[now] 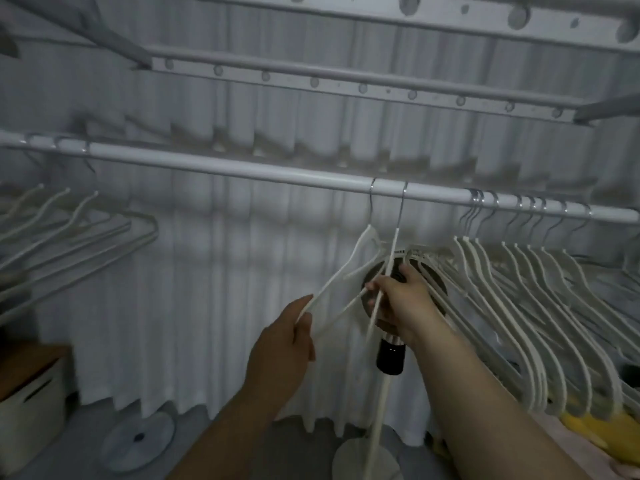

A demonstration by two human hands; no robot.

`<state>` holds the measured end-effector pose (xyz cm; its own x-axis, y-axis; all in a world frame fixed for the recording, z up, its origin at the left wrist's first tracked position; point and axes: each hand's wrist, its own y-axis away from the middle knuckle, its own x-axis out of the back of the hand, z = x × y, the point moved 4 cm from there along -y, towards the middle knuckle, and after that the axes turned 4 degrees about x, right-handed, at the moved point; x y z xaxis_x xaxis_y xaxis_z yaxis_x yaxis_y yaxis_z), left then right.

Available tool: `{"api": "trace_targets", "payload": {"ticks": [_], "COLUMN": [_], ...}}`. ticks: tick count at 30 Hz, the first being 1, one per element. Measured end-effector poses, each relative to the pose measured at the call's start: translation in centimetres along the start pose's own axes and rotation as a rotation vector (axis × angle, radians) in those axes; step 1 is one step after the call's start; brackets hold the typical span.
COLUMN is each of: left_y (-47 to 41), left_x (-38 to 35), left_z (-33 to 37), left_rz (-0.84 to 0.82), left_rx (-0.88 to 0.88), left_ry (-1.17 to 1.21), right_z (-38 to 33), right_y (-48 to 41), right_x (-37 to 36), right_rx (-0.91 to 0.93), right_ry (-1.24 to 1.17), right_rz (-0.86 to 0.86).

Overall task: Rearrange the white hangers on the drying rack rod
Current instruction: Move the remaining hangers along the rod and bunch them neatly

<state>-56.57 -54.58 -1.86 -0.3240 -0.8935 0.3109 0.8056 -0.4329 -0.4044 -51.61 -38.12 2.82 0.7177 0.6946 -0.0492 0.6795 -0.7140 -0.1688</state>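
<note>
So, the left grip is closed in a pinch on the lower arm of one white hanger. That arm is held out toward the lower left of the frame, so the hanger sits tilted instead of hanging straight. The right grip, just right of centre, is curled around the arm of a second hanger, which is held nearly edge-on to the camera.

Both hooks are seen over the rod, close together, directly above the right grip and up-right of the left one. So the weight is carried by the rod, and only the angle is set by the grips.

Probably the pair is being kept separated so neither gets tangled while being spaced along the bare middle stretch.

Further out, a tightly packed bunch of hangers fills the right of the frame, near the right grip. A looser group is left hanging at the far left. Something dark on a white stand is half hidden behind the right grip; what it is can't be told.
</note>
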Motion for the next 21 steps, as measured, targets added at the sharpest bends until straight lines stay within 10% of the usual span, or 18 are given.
{"api": "trace_targets", "payload": {"ticks": [21], "left_y": [0.9], "left_x": [20.7], "left_z": [-6.5], "left_rz": [0.445], "left_rx": [0.250], "left_ry": [-0.133], "right_z": [1.3], "right_y": [2.2], "right_x": [-21.2], "right_rx": [0.110], "right_ry": [-0.087], "right_rz": [-0.206]}}
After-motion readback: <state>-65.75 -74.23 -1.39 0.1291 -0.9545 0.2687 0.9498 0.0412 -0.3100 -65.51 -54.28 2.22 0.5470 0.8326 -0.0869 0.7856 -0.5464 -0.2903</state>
